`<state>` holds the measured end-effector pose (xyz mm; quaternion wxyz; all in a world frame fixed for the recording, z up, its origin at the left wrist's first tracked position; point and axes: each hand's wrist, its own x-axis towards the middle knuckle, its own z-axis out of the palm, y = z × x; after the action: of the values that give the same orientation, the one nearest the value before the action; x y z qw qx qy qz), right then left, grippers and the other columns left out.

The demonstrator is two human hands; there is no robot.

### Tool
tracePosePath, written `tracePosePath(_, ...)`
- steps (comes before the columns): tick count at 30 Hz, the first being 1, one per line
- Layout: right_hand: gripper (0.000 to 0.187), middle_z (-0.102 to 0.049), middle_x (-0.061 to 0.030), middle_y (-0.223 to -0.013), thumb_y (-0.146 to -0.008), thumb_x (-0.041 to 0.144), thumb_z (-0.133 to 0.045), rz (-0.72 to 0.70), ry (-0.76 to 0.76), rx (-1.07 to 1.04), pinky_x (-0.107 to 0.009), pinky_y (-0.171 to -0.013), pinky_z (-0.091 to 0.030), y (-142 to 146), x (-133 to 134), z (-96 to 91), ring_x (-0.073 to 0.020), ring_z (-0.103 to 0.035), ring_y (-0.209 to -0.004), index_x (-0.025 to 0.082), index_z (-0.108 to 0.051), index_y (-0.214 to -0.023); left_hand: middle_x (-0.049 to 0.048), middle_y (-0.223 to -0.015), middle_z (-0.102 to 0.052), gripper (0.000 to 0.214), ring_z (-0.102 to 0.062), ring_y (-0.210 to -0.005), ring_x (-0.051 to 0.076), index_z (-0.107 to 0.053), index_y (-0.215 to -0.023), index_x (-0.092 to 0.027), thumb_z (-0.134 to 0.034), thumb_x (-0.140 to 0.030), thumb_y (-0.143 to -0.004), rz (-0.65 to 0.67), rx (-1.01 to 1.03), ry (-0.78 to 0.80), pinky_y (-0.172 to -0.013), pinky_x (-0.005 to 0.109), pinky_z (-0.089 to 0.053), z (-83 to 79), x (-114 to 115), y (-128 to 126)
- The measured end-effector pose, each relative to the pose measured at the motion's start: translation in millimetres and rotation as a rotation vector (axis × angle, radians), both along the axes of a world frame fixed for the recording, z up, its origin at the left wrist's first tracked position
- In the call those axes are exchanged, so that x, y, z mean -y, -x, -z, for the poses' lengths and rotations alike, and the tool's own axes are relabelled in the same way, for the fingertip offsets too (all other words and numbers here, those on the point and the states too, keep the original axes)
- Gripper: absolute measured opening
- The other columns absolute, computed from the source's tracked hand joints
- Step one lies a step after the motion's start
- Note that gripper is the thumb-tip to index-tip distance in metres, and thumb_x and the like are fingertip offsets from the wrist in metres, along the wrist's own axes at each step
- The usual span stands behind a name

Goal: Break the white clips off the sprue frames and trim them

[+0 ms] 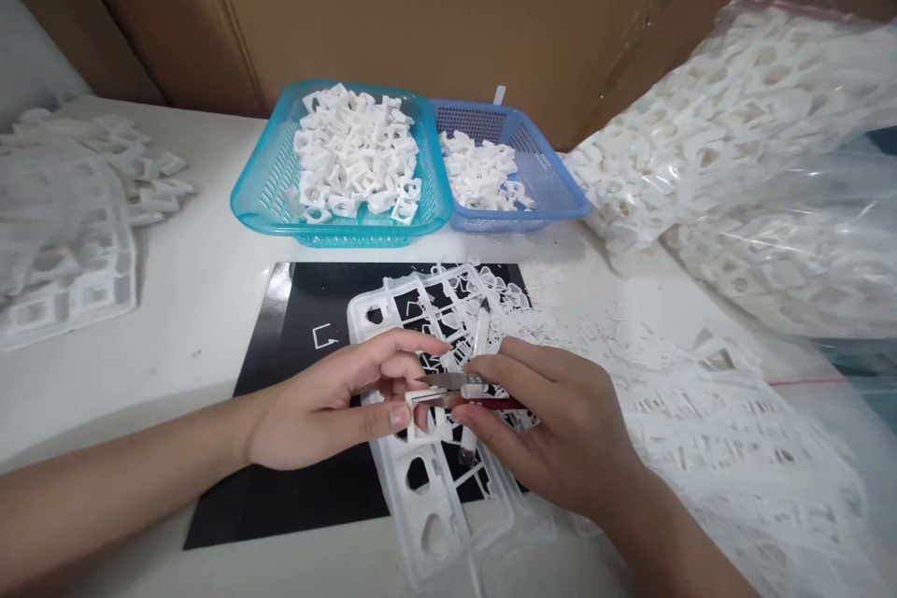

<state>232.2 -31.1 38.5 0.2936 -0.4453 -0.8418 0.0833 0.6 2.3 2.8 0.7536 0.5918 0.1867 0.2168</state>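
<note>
The left hand [329,406] pinches a white plastic piece [426,436]. The right hand [561,416] grips pliers [452,380], tips at the piece, above a plastic tray [443,570].

The head camera looks forward-down over a near tabletop [200,229].

No lettering can be read. Pale marks on the nippers [455,381] between the right hand's fingers [510,376] are illegible.

The left hand [336,402] held a white piece [429,436]. The right hand [567,420] held small pliers [450,380] at it. Behind, a teal basket [343,230] and a blue basket [522,218] sat on the table [196,238].
</note>
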Motion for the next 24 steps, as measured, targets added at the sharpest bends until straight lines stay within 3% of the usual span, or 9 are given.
tracePosePath(24,0.027,-0.055,0.0010,-0.059,-0.089,0.039,-0.058,-0.005,0.003,0.022,-0.024,-0.048,-0.029,-0.4,-0.8,-0.5,-0.0105,-0.044,-0.049,0.015,-0.068,-0.080,0.0031,-0.096,-0.057,0.040,-0.056,-0.089,0.016,-0.041,-0.136,-0.028,-0.048,-0.022,-0.098,-0.016,-0.004,-0.015,-0.079,0.027,-0.044,-1.6,-0.6,-2.1)
